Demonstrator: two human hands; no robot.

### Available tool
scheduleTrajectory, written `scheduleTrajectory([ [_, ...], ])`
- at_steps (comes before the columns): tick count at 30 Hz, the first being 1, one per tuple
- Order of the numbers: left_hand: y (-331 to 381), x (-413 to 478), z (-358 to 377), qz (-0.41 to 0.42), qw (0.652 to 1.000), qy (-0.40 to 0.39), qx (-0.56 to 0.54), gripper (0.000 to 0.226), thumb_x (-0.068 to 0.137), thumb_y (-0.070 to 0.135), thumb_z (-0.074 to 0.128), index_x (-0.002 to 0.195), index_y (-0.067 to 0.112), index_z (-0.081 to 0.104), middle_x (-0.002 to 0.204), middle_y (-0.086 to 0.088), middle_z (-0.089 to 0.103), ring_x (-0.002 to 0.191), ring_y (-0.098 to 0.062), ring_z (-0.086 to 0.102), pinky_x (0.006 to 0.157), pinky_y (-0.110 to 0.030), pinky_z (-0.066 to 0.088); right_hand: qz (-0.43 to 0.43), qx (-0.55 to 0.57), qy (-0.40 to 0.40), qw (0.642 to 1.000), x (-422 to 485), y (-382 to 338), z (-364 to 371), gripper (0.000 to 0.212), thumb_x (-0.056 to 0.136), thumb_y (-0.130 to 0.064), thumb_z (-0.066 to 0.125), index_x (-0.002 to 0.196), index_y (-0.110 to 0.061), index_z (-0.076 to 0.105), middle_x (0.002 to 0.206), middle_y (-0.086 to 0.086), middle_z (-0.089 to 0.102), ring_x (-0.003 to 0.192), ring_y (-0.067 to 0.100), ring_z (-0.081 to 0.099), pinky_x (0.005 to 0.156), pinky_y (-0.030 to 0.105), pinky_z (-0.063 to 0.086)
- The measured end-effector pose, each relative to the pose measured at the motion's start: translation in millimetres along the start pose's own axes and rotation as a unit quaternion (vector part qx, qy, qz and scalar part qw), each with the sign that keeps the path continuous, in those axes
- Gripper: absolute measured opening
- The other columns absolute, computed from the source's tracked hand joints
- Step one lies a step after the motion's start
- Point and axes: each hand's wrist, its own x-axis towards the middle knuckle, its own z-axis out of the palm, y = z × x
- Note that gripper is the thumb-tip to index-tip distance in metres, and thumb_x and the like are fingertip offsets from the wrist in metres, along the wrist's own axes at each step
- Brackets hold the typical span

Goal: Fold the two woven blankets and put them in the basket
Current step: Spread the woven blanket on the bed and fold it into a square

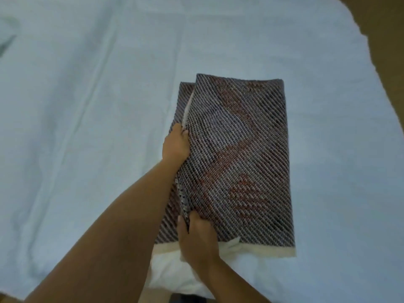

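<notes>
A woven blanket (238, 158), dark with grey and rust-red diagonal weave and a cream border, lies folded into a long rectangle on the bed. My left hand (176, 144) grips the open left edge about halfway up, fingers tucked under the top layer. My right hand (196, 235) pinches the same left edge near the blanket's near corner, thumb on the outer side. A lower layer sticks out along the left. No second blanket and no basket are in view.
The pale blue bedsheet (87, 106) covers the bed on all sides of the blanket. A white pillow or cloth (168, 272) lies under the blanket's near end. Brown floor (389, 51) shows past the bed's right edge.
</notes>
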Motion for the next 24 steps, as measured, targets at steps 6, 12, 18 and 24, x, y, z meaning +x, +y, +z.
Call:
scheduleTrajectory([
  [6, -75.8, 9.3, -35.7, -0.094, 0.995, -0.019, -0.021, 0.028, 0.098, 0.037, 0.033, 0.109, 0.013, 0.044, 0.093, -0.010, 0.059, 0.086, -0.029, 0.057, 0.070, -0.033, 0.039, 0.023, -0.043, -0.031, 0.998, 15.7, -37.7, 68.4, 0.029, 0.096, -0.038, 0.034, 0.104, -0.013, 0.046, 0.098, 0.010, 0.067, 0.088, 0.026, 0.065, 0.071, 0.034, 0.049],
  [12, -109.5, -22.4, -26.9, -0.142, 0.976, -0.116, -0.120, 0.056, 0.084, 0.050, 0.056, 0.124, 0.012, 0.043, 0.121, -0.008, 0.055, 0.105, -0.025, 0.054, 0.084, -0.032, 0.042, 0.046, -0.098, -0.041, 0.993, 21.7, -34.4, 94.4, 0.028, 0.098, -0.037, 0.035, 0.117, -0.017, 0.041, 0.100, 0.003, 0.067, 0.087, 0.017, 0.066, 0.064, 0.022, 0.044],
  [18, -123.8, -59.1, -23.5, -0.140, 0.957, -0.188, -0.168, 0.069, 0.073, 0.048, 0.070, 0.129, 0.017, 0.044, 0.128, -0.003, 0.055, 0.116, -0.023, 0.052, 0.092, -0.031, 0.040, 0.077, 0.011, -0.079, 0.994, 13.0, -39.9, 103.5, 0.042, 0.092, -0.037, 0.049, 0.129, -0.019, 0.038, 0.113, 0.005, 0.063, 0.101, 0.019, 0.061, 0.087, 0.031, 0.051],
  [24, -133.0, -71.6, -21.0, -0.114, 0.962, -0.212, -0.126, 0.073, 0.079, 0.042, 0.068, 0.137, 0.014, 0.034, 0.138, -0.006, 0.048, 0.126, -0.026, 0.045, 0.103, -0.033, 0.034, 0.049, 0.092, -0.138, 0.985, -6.8, -49.4, 113.7, 0.056, 0.092, -0.020, 0.046, 0.143, -0.021, 0.024, 0.146, 0.007, 0.032, 0.132, 0.023, 0.035, 0.107, 0.032, 0.031],
])
